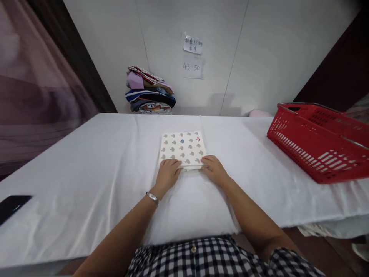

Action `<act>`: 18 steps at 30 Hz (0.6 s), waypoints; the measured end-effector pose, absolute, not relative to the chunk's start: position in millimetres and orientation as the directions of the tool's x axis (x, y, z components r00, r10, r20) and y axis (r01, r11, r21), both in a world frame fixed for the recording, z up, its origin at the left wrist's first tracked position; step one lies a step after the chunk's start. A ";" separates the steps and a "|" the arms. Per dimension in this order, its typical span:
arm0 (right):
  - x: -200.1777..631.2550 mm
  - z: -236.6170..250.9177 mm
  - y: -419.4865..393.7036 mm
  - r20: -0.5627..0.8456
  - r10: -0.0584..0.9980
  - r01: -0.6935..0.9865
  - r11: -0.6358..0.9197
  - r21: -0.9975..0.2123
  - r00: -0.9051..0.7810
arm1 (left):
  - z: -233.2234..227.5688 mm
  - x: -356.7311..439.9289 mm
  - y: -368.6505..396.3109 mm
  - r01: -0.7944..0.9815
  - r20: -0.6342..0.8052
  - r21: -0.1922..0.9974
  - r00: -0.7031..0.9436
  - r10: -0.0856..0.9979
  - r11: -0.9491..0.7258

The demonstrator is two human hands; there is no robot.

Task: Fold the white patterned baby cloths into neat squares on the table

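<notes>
A folded white cloth (183,148) printed with small grey mushroom shapes, plus one blue and one red, lies flat on the white-covered table in front of me. My left hand (168,173) grips its near left corner, thumb at the near edge and fingers on top. At the near right corner, my right hand (213,169) pinches the layers the same way. The folded layers show along the near edge between both hands. A silver bracelet (152,197) circles my left wrist.
On the right of the table (86,169) stands a red plastic basket (317,146). A stack of folded fabrics (151,92) sits at the back against the wall. A black phone-like object (13,206) lies at the left edge. Paper signs (192,45) hang on the wall.
</notes>
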State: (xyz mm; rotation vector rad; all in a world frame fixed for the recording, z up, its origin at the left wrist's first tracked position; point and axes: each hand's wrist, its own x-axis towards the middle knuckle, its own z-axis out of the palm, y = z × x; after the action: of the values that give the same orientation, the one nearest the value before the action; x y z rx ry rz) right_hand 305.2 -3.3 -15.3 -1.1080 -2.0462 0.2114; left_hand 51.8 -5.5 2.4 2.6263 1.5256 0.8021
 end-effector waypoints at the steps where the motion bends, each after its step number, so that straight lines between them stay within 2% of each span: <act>1: 304.8 -15.8 -2.2 0.557 0.768 0.651 0.602 -0.462 -0.315 | 2.8 52.4 -4.0 0.813 0.417 0.266 0.388 0.822 -0.518; 5: 304.5 -17.0 1.3 0.545 0.775 0.680 0.588 -0.437 -0.319 | 9.1 50.2 1.2 0.795 0.341 0.368 0.367 0.865 -0.482; 7: 303.6 -16.6 1.7 0.530 0.780 0.700 0.581 -0.415 -0.333 | 13.2 49.2 2.9 0.788 0.309 0.382 0.384 0.870 -0.483; 13: 295.2 -13.7 2.4 0.481 0.787 0.788 0.552 -0.272 -0.386 | 16.1 55.3 5.0 0.807 0.306 0.232 0.469 0.828 -0.543; 18: 294.8 -12.7 4.4 0.580 0.741 0.781 0.565 -0.265 -0.339 | 17.5 59.7 8.6 0.837 0.303 0.191 0.446 0.842 -0.512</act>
State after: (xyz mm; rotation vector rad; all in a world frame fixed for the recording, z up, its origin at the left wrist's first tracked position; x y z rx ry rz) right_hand 294.8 4.4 -12.7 -1.2123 -2.1309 -0.0783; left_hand 59.7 8.6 17.5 2.6597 1.5442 0.5690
